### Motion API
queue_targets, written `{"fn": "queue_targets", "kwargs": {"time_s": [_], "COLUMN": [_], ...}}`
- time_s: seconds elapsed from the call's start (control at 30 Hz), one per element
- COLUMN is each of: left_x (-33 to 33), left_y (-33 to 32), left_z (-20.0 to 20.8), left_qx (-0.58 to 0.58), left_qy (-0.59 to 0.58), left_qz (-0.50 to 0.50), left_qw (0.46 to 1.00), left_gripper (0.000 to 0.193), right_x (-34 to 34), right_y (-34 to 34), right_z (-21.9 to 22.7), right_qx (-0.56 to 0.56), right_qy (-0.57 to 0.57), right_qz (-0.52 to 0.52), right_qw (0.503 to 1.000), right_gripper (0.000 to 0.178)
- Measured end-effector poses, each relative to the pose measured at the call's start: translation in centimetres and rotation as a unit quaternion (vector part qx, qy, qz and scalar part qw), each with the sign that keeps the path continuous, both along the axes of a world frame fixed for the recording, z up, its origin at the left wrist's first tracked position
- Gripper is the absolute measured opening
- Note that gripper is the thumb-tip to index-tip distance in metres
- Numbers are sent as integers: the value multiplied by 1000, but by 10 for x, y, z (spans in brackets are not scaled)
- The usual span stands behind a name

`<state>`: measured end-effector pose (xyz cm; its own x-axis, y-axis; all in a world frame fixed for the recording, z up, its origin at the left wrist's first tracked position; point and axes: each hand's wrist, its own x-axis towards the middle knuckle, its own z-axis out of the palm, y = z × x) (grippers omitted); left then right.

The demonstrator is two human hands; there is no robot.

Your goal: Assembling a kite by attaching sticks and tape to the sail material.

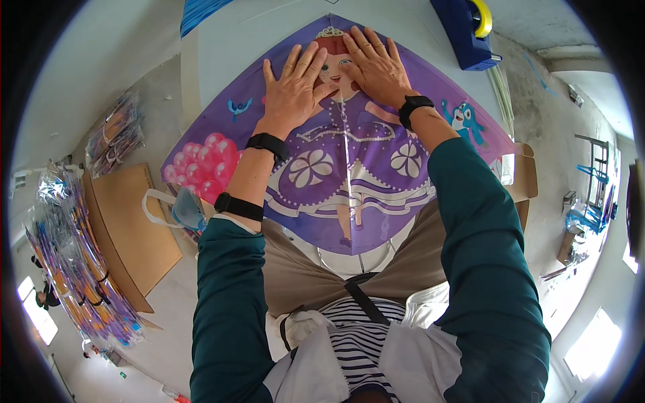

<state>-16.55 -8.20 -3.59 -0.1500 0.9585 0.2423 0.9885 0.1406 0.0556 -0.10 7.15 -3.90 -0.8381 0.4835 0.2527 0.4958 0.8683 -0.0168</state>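
A purple diamond-shaped kite (349, 168), printed with a cartoon girl in a wide dress, pink balloons and small blue creatures, lies spread on a white table (222, 47). My left hand (295, 87) lies flat on its upper part, fingers spread. My right hand (373, 64) presses flat beside it, thumbs nearly touching over the printed figure's head. Neither hand grips anything. Both wrists carry black bands; my sleeves are dark teal.
A blue tape dispenser with a yellow roll (470, 30) stands at the table's far right. Bundles of packaged kites (74, 255) lie on the floor at left beside a cardboard box (127, 228). A face mask (181, 208) hangs near the table's left edge.
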Motion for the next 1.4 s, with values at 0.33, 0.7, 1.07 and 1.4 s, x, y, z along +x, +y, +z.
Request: {"fn": "queue_targets", "kwargs": {"time_s": [0.33, 0.7, 1.07, 1.4], "left_x": [-4, -27, -34, 26], "left_y": [-1, -69, -102, -168], "left_z": [7, 38, 29, 60], "left_qx": [4, -53, -111, -126], "left_qy": [-18, -51, -63, -67], "left_qz": [-1, 13, 108, 63], "left_qw": [1000, 997, 986, 988], "left_gripper": [73, 68, 82, 100], "right_x": [-2, 58, 119, 189], "right_y": [3, 2, 21, -50], "right_z": [2, 29, 26, 35], "right_qx": [4, -49, -96, -56], "right_qy": [5, -40, -94, -52], "right_qz": [-6, -6, -62, -88], "right_qw": [1000, 998, 989, 993], "right_gripper": [63, 71, 79, 80]}}
